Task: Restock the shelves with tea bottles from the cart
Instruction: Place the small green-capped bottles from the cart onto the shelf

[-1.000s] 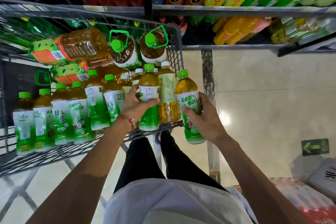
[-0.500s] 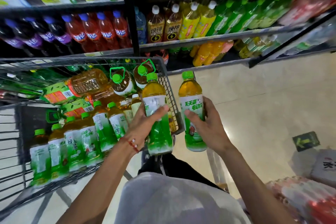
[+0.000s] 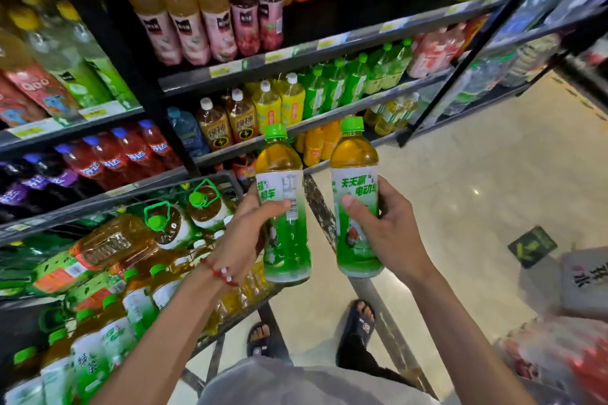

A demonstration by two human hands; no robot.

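Note:
My left hand (image 3: 245, 233) grips a green-capped tea bottle (image 3: 284, 181) upright, just right of the wire cart (image 3: 210, 179). Beside it, my right hand (image 3: 385, 227) grips a second green tea bottle (image 3: 353, 171), also upright. Both bottles are held side by side in the air in front of the shelves. In the cart at lower left stand more green tea bottles (image 3: 88, 362), with big handled tea jugs (image 3: 171, 223) lying behind them. A row of green bottles (image 3: 332, 85) fills the shelf (image 3: 329, 115) straight ahead.
Shelves above and to the left hold juice, red and purple soda and other drinks. My sandalled feet (image 3: 360, 322) stand on the pale tiled floor. A black shelf post (image 3: 460, 56) slants at right. Wrapped drink packs (image 3: 566, 358) and a box lie at lower right.
Both hands have lifted their bottles out of the cart and raised them. My view has tilted up, so more shelf rows show.

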